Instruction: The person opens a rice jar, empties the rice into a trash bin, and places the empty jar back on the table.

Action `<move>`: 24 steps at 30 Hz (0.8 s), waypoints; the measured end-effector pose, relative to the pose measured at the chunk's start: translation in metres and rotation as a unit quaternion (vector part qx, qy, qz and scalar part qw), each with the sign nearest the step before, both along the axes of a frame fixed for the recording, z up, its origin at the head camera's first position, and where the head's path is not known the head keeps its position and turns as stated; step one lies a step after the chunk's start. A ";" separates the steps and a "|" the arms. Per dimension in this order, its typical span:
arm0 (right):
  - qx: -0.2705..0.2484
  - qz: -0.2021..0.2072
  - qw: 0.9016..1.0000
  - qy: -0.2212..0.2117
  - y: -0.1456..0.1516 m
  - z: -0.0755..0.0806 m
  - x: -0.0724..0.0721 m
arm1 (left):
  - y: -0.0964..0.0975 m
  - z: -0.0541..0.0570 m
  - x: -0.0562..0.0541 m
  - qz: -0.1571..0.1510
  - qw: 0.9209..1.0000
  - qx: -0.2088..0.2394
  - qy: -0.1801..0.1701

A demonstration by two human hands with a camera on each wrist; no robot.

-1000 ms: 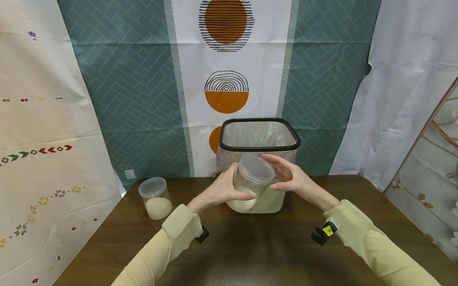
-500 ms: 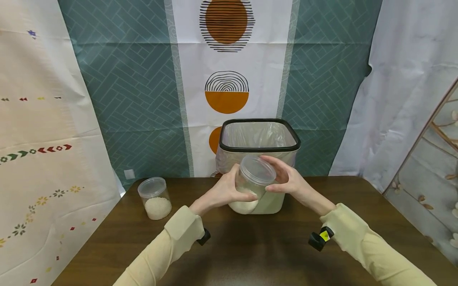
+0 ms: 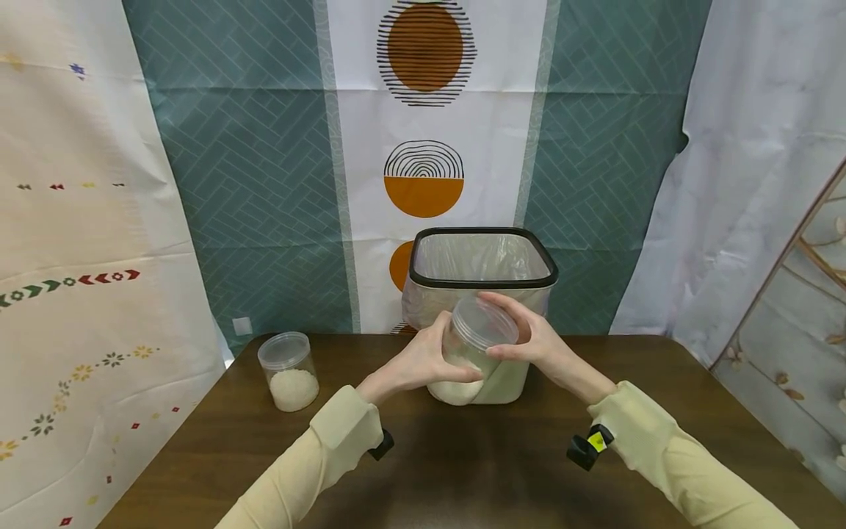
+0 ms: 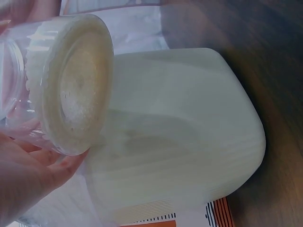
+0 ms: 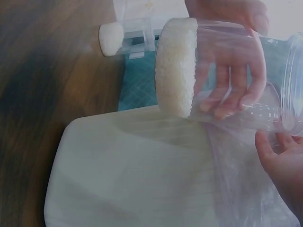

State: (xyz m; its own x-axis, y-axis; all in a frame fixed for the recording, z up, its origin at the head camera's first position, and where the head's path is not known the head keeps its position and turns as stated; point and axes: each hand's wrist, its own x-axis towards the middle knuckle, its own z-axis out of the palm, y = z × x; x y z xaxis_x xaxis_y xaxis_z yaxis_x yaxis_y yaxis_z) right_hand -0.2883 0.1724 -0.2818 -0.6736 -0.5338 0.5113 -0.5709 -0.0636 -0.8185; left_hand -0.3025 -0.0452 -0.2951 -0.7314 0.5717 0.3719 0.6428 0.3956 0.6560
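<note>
A clear plastic jar with a ribbed screw lid is held up in front of the bin, slightly tilted. White rice fills its bottom part, as the right wrist view shows. My left hand grips the jar's body from the left, its fingers showing through the clear wall in the right wrist view. With curled fingers, my right hand holds the lid end from the right, thumb at the near side of the rim and fingers at the far side. The left wrist view shows the jar's round bottom.
Right behind the jar stands a pale bin with a black rim and a clear plastic liner. A second lidded jar of rice stands at the left on the brown wooden table. Patterned cloths hang behind.
The jar and both hands have shifted slightly right in front of the bin. My right forearm has come a little inward, and the head view has tilted slightly up.
</note>
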 end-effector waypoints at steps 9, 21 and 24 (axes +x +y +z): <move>0.011 0.011 1.000 0.015 0.003 -0.002 -0.004 | 0.000 -0.001 0.000 -0.010 1.000 -0.003 -0.009; 0.042 0.041 0.998 0.016 0.005 0.003 -0.008 | -0.001 -0.003 -0.001 -0.033 0.999 0.007 -0.031; 0.045 0.047 0.998 0.020 0.005 0.004 -0.008 | -0.002 -0.001 0.001 -0.033 0.999 0.010 -0.032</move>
State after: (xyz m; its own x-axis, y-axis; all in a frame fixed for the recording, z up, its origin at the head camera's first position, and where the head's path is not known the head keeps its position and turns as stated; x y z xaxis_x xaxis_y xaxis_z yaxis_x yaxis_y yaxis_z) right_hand -0.2960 0.1779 -0.2778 -0.5989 -0.6384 0.4835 -0.5983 -0.0446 -0.8000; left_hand -0.3016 -0.0477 -0.2961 -0.7156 0.6120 0.3368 0.6232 0.3414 0.7037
